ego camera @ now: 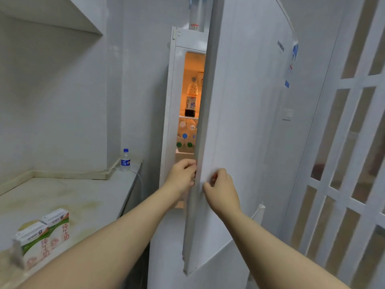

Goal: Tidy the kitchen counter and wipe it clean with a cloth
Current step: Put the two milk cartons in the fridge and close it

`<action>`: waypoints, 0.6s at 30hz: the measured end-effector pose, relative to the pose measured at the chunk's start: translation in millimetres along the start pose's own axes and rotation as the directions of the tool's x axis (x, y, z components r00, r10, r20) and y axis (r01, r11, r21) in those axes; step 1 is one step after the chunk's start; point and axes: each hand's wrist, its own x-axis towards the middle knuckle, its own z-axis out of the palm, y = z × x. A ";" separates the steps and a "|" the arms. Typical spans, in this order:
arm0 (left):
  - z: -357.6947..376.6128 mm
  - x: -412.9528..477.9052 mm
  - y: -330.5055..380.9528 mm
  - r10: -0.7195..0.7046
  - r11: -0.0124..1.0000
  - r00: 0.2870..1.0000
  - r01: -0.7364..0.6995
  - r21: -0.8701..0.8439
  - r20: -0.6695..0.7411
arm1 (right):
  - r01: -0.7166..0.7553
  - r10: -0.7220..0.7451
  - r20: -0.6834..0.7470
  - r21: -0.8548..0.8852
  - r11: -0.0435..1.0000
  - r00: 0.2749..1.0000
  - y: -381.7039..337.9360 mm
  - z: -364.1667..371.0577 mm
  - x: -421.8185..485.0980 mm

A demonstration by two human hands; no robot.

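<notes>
Left hand [183, 174]: my fingers were curled round the edge of the fridge door [239, 132], gripping it just below the lit gap.
Right hand [221, 189]: it lay against the door's outer face, just beside the left, with fingers bent; I could not tell whether they held anything.
Fridge door: it stood ajar by a narrow gap, with warm light inside.
Inside: a tall bottle [191, 97] stood upright on a shelf, with capped bottles below it.
Counter [73, 195]: it lay to my left, stained yellowish.
Milk cartons [44, 236]: two stood touching near the counter's front edge.
Water bottle [125, 160]: it stood upright at the counter's far corner, near the fridge.
</notes>
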 end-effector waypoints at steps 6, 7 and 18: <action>38.2 -68.3 7.4 -0.005 0.999 0.999 0.003 0.036 0.054 | -0.057 0.061 0.081 -0.041 0.998 0.995 19.0 -42.9 -58.0; 42.2 -77.7 5.7 -0.012 0.998 0.998 0.008 0.065 0.062 | -0.065 0.068 0.089 -0.045 0.997 0.994 21.0 -48.4 -67.8; 23.0 -135.0 -15.6 -0.064 0.899 0.998 0.045 0.436 0.029 | 0.071 -0.032 0.182 -0.213 0.975 0.983 20.6 -67.5 -135.5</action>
